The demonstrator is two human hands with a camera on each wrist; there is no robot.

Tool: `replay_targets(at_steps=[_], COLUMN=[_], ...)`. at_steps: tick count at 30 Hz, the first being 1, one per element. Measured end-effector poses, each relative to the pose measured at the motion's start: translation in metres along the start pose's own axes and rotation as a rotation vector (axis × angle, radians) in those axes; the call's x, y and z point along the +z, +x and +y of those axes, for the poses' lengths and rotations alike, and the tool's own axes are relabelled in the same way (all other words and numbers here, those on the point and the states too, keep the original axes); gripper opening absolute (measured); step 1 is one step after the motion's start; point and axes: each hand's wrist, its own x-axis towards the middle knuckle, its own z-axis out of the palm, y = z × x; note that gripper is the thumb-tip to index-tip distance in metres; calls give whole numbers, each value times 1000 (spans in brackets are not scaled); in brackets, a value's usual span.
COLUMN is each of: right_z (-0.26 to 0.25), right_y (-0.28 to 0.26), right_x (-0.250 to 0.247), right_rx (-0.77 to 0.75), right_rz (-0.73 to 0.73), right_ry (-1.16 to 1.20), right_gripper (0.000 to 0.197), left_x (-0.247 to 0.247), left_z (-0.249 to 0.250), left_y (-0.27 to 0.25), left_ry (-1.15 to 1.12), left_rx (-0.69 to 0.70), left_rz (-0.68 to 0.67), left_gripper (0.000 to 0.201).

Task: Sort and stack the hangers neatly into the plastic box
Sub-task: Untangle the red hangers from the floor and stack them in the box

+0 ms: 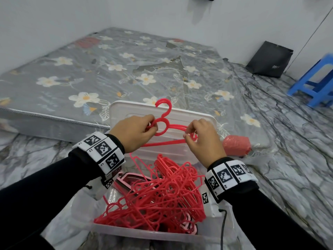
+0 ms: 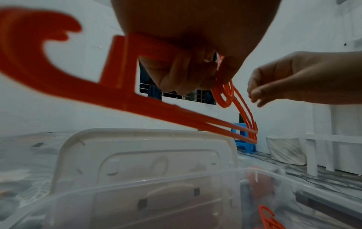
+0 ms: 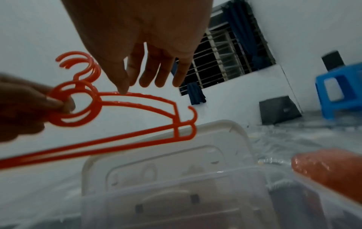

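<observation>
A person's two hands hold a small bunch of red plastic hangers (image 1: 163, 123) in the air above a clear plastic box (image 1: 144, 233). The left hand (image 1: 133, 134) pinches the bunch at the ring below the hooks, with fingers curled through and around it. The right hand (image 1: 203, 139) is at the hangers' right shoulder; in the right wrist view its fingers (image 3: 149, 72) hang straight and loose, and only the thumb tip touches the top arm of the bunch, so this hand grips nothing. The hooks point up and away from the person, roughly lined up with one another.

Beneath the hands, the box holds a tangled heap of more red hangers (image 1: 158, 195), with a few pale pink ones (image 1: 189, 227) at the near edge. A white lid (image 1: 126, 112) stands tilted behind the box, leaning towards a mattress (image 1: 90, 69) with a grey flowered cover. Just right of the box lies a red roll wrapped in plastic (image 1: 236, 145). Further right, a blue stool (image 1: 315, 83) and a black bag (image 1: 270, 60) sit on the marbled floor (image 1: 288, 159).
</observation>
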Motion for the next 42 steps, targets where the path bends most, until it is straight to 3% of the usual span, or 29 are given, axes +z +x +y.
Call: replay_targets(at_steps=[2,6,11,17,25,28,31,35,38,42], right_z=[8,19,17,3,1,7,13,10,3,-6], right_y=[-3,-20,-38,-26,8,14,15,9,9,12], right_x=[11,49,78,66,1,-20,-29,-27,-22,-19], right_rx=[23,103,88,34,-44,2,140,327,410,491], right_rz=[-243,-682,-863,-725,-436,-243,-72,-145,-154,-252], right_ry=[-119,-257,-318,-223,-84,23,207,502,732,931], right_gripper=[4,32,43,17,13,6,6,18,13,16], left_x=[-1,-2,-2,-3,-8,-8,-9,-9,-8,-6], left_z=[-2,-4,-6,-9,-11,-13,-14,-17,-18,-15], left_y=[1,2,1,2,1,1,4,7,7,6], left_ry=[30,33,54,40,-41,-26,-44,-106,-125,-155], left_rx=[-30,-65,-66,-78,-128,-147,-178,-190,-187,-190], left_rz=[53,70,52,12,47,93,160,189,187,92], left_gripper=[22,25,25,28,29,26,28,29,28,28])
